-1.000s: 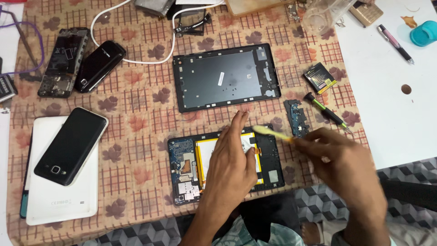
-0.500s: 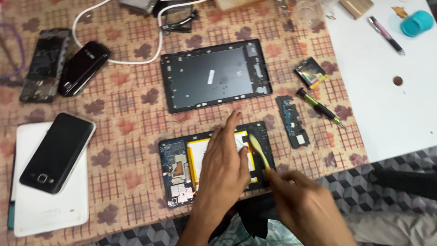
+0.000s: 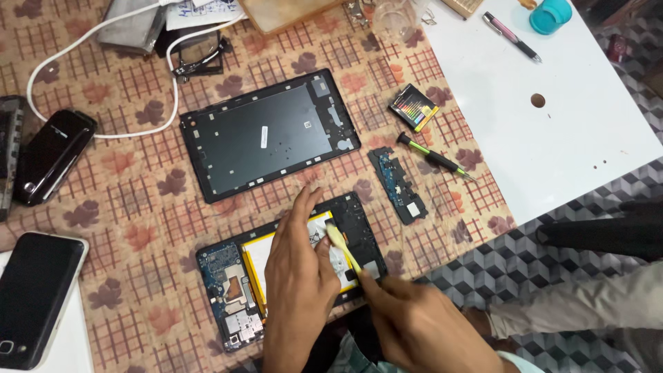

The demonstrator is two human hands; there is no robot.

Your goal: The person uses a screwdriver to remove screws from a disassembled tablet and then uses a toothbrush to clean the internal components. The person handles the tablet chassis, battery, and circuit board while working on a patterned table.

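Opened tablet: back cover off, lying flat near the table's front edge, long side slightly tilted.
Interior: blue circuit board at left end, pale battery with yellow edging in the middle, black frame around.
Pry tool: thin, pale yellow-green, slanted, tip resting on the battery's right part.

Probably a repair workshop: opened tablet, circuit board, screwdriver.

Right hand dropped nearer, yellow pry tool now over the battery
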